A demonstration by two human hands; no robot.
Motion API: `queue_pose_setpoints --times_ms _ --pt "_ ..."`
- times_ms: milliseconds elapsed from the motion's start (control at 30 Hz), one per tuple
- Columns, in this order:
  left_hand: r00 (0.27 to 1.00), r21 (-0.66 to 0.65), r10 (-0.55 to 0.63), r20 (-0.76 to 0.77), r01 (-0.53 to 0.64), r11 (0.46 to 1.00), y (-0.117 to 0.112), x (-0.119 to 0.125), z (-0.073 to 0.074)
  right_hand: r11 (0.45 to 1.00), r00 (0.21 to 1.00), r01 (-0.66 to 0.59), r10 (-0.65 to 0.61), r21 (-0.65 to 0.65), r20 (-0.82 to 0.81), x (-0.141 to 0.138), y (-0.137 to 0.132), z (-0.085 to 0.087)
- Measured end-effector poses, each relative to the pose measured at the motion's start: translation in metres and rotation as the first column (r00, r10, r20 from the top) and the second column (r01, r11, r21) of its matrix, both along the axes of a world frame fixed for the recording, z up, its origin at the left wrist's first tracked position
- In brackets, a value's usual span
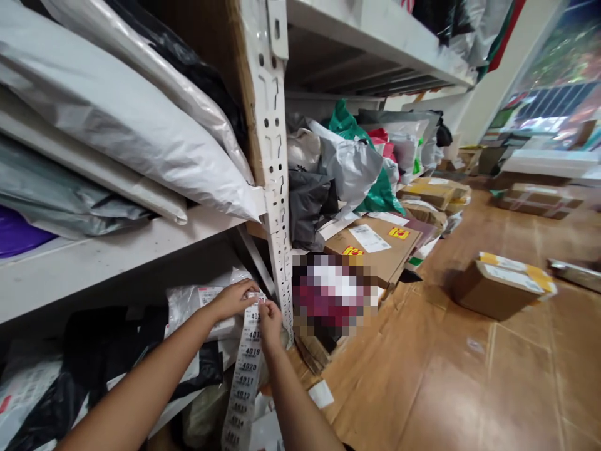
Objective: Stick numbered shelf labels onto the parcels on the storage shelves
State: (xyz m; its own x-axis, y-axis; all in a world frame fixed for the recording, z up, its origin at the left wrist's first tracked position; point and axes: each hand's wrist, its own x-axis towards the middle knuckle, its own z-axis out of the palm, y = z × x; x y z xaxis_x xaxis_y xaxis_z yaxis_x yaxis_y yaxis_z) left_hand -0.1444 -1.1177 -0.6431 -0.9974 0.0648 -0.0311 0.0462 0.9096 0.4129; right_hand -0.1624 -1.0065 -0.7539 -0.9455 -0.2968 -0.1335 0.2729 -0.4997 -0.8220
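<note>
We have a strip of printed labels (248, 369) between our two hands, just to the left of the foot of the white shelf post (275, 150). Our left hand (235, 300) pinches the strip's upper end between thumb and fingers, and our right hand (271, 322) pinches it at the same end, just beside the left. From there the strip hangs down past our right forearm (we can read 4019, 4020, 4011 and 4012 on it).

Right behind our left hand, below the front edge of the left shelf (94, 254), we see a clear-wrapped parcel (183, 307), with black bags (101, 335) nearer to us. On that shelf, a big white bag (126, 106) reaches its right front corner at the post, and a purple bag (21, 233) lies near the front edge, towards the left.

Beyond the post, a flat cardboard box (382, 254) lies beside a heap of bags, a green bag (382, 197) among them. Farther right, a taped carton (488, 291) sits on the wooden floor (422, 376).
</note>
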Motion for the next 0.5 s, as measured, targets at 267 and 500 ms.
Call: queue_pose_setpoints --times_ms 267,500 --pt "0.963 -0.169 0.254 0.091 -0.236 0.957 0.003 -0.011 -0.003 1.0 0.999 0.003 -0.004 0.003 0.051 -0.003 -0.008 -0.001" --pt "0.949 -0.352 0.282 0.14 -0.218 0.91 0.016 -0.018 0.0 0.998 0.994 0.057 -0.057 0.005 0.097 -0.001 -0.012 0.004"
